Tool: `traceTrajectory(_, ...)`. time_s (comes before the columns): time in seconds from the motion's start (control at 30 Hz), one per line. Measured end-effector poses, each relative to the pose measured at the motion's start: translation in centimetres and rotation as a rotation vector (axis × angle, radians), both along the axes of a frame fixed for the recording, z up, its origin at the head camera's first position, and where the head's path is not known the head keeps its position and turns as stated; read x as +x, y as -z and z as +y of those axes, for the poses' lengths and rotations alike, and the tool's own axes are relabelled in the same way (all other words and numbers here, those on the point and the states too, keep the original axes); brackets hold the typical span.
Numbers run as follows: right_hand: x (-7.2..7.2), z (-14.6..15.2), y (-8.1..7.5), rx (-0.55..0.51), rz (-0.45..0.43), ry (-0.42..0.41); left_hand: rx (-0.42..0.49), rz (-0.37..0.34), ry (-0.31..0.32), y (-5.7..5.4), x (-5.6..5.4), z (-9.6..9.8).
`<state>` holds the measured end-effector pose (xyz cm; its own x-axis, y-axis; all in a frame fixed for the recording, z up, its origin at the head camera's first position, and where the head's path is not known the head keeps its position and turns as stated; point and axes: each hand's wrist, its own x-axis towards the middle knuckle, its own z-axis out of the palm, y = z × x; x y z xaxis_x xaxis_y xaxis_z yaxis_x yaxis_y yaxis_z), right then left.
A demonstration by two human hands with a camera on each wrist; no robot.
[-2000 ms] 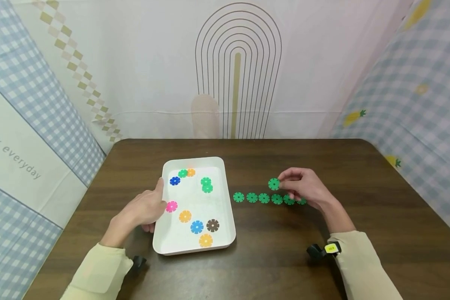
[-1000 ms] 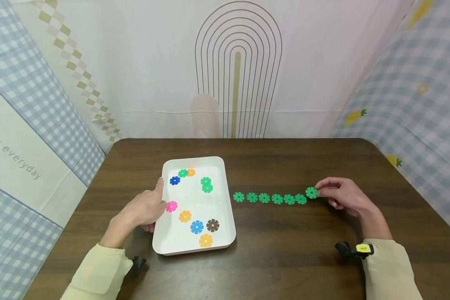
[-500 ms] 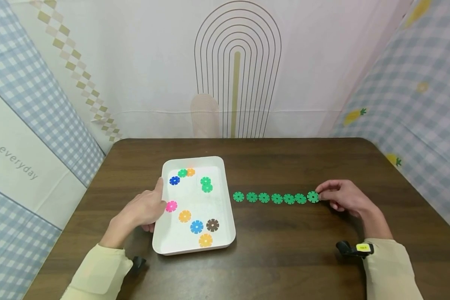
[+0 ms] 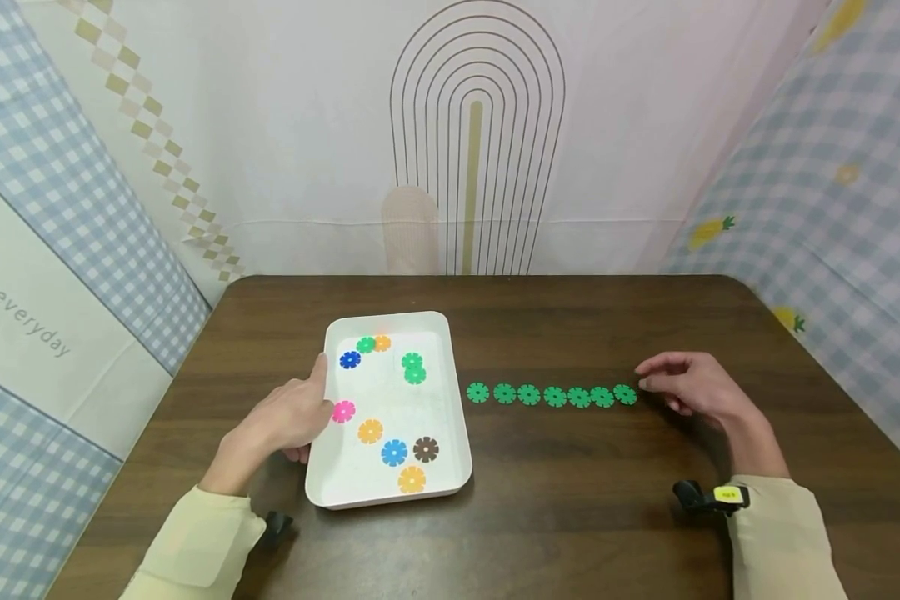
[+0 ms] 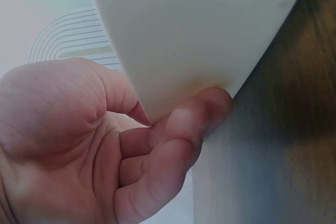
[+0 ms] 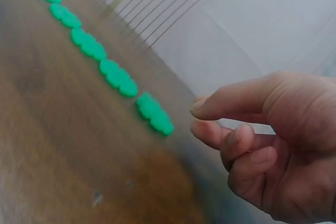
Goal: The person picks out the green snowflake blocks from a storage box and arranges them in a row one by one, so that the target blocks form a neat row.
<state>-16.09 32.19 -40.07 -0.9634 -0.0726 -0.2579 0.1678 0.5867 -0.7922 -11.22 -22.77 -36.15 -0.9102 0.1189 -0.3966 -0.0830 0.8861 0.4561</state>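
Observation:
My left hand grips the left rim of a white tray; in the left wrist view its fingers curl under the tray's edge. Several notched plastic discs lie in the tray, among them a pink disc, a brown disc and an overlapping green pair. Right of the tray, a row of green snowflake discs lies flat on the table. Just beyond the row's right end, my right hand hovers, thumb and forefinger slightly apart and holding nothing. The end green disc lies a little away from its fingertips.
The dark wooden table extends around the tray and the row. A patterned white cloth hangs behind its far edge, with checked cloth at both sides. Each wrist wears a black camera mount.
My right hand carried a green disc rightward, lowered it to the right end of the row and let it go, then drew slightly away. The left hand stayed on the tray.

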Motion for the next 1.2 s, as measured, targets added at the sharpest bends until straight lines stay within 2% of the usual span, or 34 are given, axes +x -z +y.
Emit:
traceTrajectory(0.17, -0.2, -1.6, -2.4, 0.084, 0.098, 0.007, 0.006, 0.008, 0.009, 0.0, 0.1, -0.2)
traceTrajectory(0.37, -0.9, -5.6, -5.4, 0.148, 0.227, -0.071, 0.016, 0.009, 0.005, 0.0, 0.2, -0.5)
traceTrajectory(0.47, -1.4, -8.1, -6.5, 0.119, 0.273, -0.114, 0.014, 0.005, -0.001, -0.1, 0.2, -0.5)
traceTrajectory(0.6, -2.2, -11.9, -7.3, 0.002, 0.300, -0.144, 0.005, 0.004, -0.002, -0.2, 0.2, -0.5)
traceTrajectory(0.73, -3.0, -16.0, -7.2, -0.096, 0.302, -0.173, 0.000, 0.001, -0.007, -0.2, 0.1, -0.5)
traceTrajectory(0.9, -3.6, -21.2, -6.3, -0.128, 0.280, -0.233, 0.004, 0.001, -0.006, 0.0, 0.1, -0.5)
traceTrajectory(1.2, -3.8, -27.5, -3.6, -0.037, 0.211, -0.321, 0.018, 0.013, 0.021, 0.0, 0.0, -0.2)
